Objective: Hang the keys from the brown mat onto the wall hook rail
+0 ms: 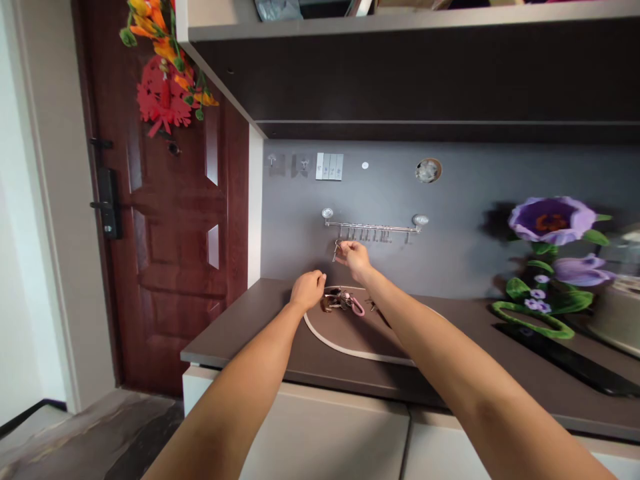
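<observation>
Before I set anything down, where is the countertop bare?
Bare: the countertop's left end, between its door-side edge and the left forearm; and inside the white curved rim, in front of the key bunch. Crowded: around that bunch, with the left hand beside it and right hand above; also the right end, with purple flowers and a flat black object.

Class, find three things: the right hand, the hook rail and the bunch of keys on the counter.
Right hand [356, 260], head view: back of the hand.
Hook rail [373, 227], head view: middle of its bar.
Bunch of keys [343, 299], head view: middle of the bunch.
</observation>
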`<act>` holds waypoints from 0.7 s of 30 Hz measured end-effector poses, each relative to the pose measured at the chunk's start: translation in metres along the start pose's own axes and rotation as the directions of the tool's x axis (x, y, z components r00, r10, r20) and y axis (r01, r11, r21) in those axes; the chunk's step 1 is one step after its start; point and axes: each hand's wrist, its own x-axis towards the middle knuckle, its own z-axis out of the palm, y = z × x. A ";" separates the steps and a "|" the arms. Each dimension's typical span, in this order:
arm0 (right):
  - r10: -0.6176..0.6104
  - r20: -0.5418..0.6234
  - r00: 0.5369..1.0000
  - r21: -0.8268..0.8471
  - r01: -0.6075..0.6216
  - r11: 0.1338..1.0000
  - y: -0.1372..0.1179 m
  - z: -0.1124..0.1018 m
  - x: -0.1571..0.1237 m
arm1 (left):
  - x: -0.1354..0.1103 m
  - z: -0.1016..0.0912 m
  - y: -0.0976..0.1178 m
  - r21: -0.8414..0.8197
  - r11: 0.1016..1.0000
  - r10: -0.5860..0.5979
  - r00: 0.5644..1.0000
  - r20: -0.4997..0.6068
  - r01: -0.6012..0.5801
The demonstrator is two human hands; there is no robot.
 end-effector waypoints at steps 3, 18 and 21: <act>-0.007 -0.083 0.996 -0.016 0.006 1.000 -0.004 0.006 0.017 | 0.000 0.001 0.000 0.007 1.000 0.016 1.000 0.009 -0.016; 0.075 -0.266 0.961 -0.024 -0.084 0.996 0.002 0.017 0.053 | 0.002 0.002 0.000 0.011 0.999 0.050 0.998 0.031 -0.050; 0.088 -0.265 0.960 -0.025 -0.098 0.995 0.005 0.017 0.054 | 0.002 0.002 0.001 0.012 0.999 0.047 0.998 0.033 -0.048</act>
